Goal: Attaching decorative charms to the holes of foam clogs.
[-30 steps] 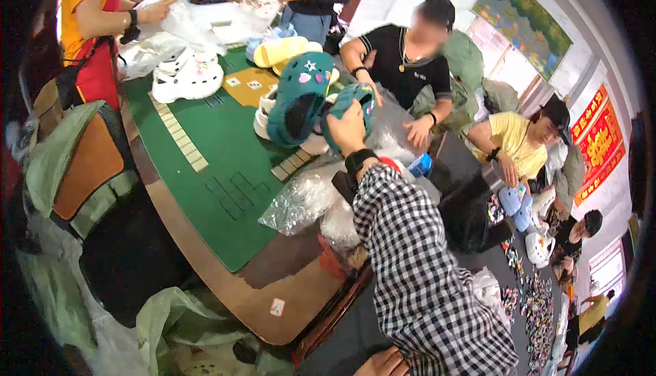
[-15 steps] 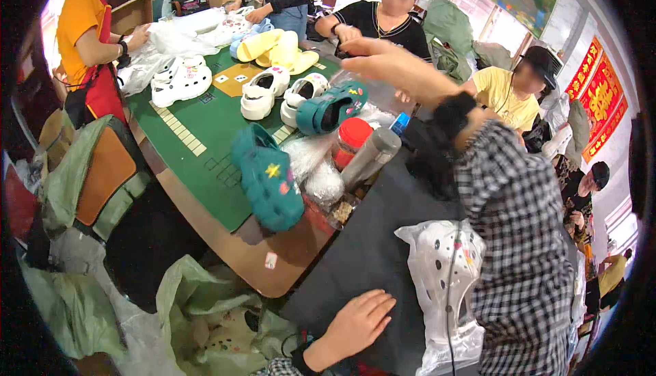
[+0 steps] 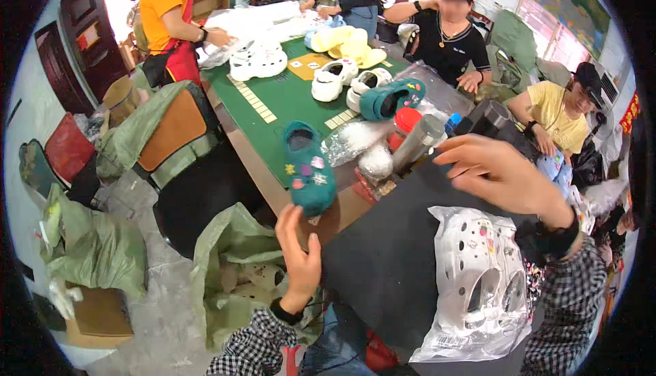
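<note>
My left hand (image 3: 301,258) is open, its fingers raised against or just short of the near end of a teal clog (image 3: 311,181) decorated with charms. I cannot tell whether they touch. My right hand (image 3: 509,176) hovers over the black work surface (image 3: 383,260) with its fingers apart and loosely bent, nothing seen in them. Below it lies a clear plastic bag (image 3: 437,331) holding a pair of white clogs (image 3: 482,273) with charms. A second teal clog (image 3: 389,100) rests farther back, beside a pair of white clogs (image 3: 333,81).
A red-lidded jar (image 3: 406,120), a grey flask (image 3: 422,138) and wrapped clear plastic (image 3: 352,142) stand beyond the black surface. Yellow footwear (image 3: 352,44) and white clogs (image 3: 258,60) lie across the green tabletop (image 3: 287,102). An open green sack (image 3: 212,273) is at lower left. Several people work around the table.
My right hand has come down and back from its high reach. My left hand has gone from the black surface to the near teal clog. The view has swung left.
</note>
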